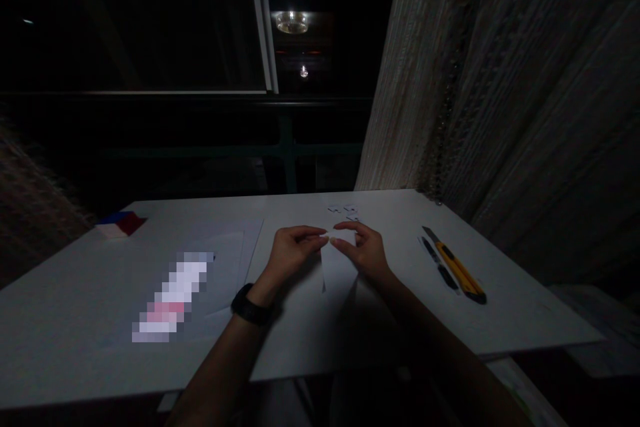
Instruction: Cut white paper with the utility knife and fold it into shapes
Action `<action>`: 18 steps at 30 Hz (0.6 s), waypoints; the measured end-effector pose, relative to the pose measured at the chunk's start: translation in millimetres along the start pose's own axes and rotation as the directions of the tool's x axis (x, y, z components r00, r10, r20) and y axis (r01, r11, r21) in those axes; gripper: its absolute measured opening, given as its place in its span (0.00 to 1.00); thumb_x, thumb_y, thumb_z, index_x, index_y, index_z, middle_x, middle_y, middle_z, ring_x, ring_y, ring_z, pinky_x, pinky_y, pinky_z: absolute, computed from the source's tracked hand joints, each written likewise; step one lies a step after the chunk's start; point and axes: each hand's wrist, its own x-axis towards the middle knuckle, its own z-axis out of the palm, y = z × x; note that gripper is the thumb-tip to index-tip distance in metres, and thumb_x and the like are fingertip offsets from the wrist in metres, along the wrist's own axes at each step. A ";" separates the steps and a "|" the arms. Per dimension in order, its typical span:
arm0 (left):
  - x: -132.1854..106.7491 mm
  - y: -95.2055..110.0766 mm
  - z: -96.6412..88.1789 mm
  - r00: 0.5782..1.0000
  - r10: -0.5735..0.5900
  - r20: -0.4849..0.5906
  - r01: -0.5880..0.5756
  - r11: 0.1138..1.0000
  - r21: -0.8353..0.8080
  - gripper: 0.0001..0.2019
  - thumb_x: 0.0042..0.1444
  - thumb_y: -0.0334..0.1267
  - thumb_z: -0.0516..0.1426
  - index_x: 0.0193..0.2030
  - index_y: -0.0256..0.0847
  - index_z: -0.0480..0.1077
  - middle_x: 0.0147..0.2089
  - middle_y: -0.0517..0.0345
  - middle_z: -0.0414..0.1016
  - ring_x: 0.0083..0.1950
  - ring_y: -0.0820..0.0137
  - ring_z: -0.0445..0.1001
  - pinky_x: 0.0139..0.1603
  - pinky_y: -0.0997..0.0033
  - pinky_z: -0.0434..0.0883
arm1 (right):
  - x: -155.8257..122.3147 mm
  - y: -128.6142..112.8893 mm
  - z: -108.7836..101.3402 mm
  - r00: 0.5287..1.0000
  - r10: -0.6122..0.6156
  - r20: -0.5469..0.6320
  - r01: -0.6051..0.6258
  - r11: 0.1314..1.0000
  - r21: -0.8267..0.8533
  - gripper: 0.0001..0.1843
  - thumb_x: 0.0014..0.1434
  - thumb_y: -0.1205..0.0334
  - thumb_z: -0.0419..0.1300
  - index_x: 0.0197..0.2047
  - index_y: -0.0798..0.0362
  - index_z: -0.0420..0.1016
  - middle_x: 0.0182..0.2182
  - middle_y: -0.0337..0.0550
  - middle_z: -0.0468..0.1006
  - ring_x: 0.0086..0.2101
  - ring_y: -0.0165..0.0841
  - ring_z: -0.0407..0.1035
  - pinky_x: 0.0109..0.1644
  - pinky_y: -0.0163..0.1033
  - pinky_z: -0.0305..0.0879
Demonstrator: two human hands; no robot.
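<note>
Near the middle of the white table, a strip of white paper (339, 270) hangs from my fingers, its upper edge pinched. My left hand (295, 252), with a dark band on its wrist, is closed with thumb and fingertips at the paper's top left. Opposite it, my right hand (364, 250) pinches the same paper, fingers curved over its top right. The two thumbs almost meet. Just beyond my hands lie several small white paper pieces (350, 209) with dark marks.
On the right of the table (520, 320) lie a yellow utility knife (460, 270) and a black pen (440, 263). White sheets (227, 267) and a pixelated strip (173, 297) are at left. A coloured cube (120, 223) stands far left. A curtain (400, 80) hangs behind.
</note>
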 end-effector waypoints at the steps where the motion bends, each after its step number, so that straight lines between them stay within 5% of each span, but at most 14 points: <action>1: 0.7 -0.1 0.4 1.000 -0.001 0.000 0.001 1.000 0.005 0.11 0.42 0.38 0.62 0.33 0.35 0.76 0.26 0.55 0.76 0.26 0.71 0.73 0.29 0.74 0.70 | -0.2 -0.8 0.5 1.000 0.022 0.003 -0.022 1.000 0.021 0.22 0.42 0.54 0.65 0.41 0.54 0.71 0.17 0.36 0.70 0.18 0.29 0.62 0.20 0.33 0.56; 5: 3.6 -3.0 2.2 0.999 -0.023 -0.026 0.023 1.000 0.008 0.12 0.41 0.38 0.62 0.34 0.35 0.76 0.26 0.55 0.77 0.26 0.70 0.73 0.28 0.73 0.70 | 0.2 -1.7 1.8 0.993 0.116 -0.011 -0.114 0.989 0.098 0.27 0.40 0.53 0.66 0.44 0.53 0.68 0.15 0.34 0.70 0.16 0.29 0.63 0.18 0.33 0.55; 12: 7.2 -13.1 0.1 0.997 -0.024 -0.075 0.026 0.999 0.022 0.12 0.42 0.39 0.62 0.34 0.36 0.76 0.27 0.54 0.77 0.26 0.71 0.73 0.28 0.73 0.70 | 3.3 7.0 4.5 0.970 0.241 -0.037 -0.219 0.926 0.306 0.18 0.39 0.51 0.67 0.22 0.56 0.67 0.17 0.38 0.71 0.18 0.29 0.64 0.22 0.34 0.58; 18: 7.0 -13.7 -2.9 0.997 -0.005 -0.073 0.008 0.999 0.044 0.13 0.43 0.40 0.62 0.35 0.35 0.76 0.27 0.54 0.77 0.26 0.70 0.73 0.29 0.73 0.70 | 3.6 7.4 4.2 0.971 0.231 -0.060 -0.204 0.934 0.293 0.17 0.40 0.51 0.66 0.19 0.57 0.69 0.15 0.37 0.69 0.18 0.27 0.61 0.23 0.34 0.56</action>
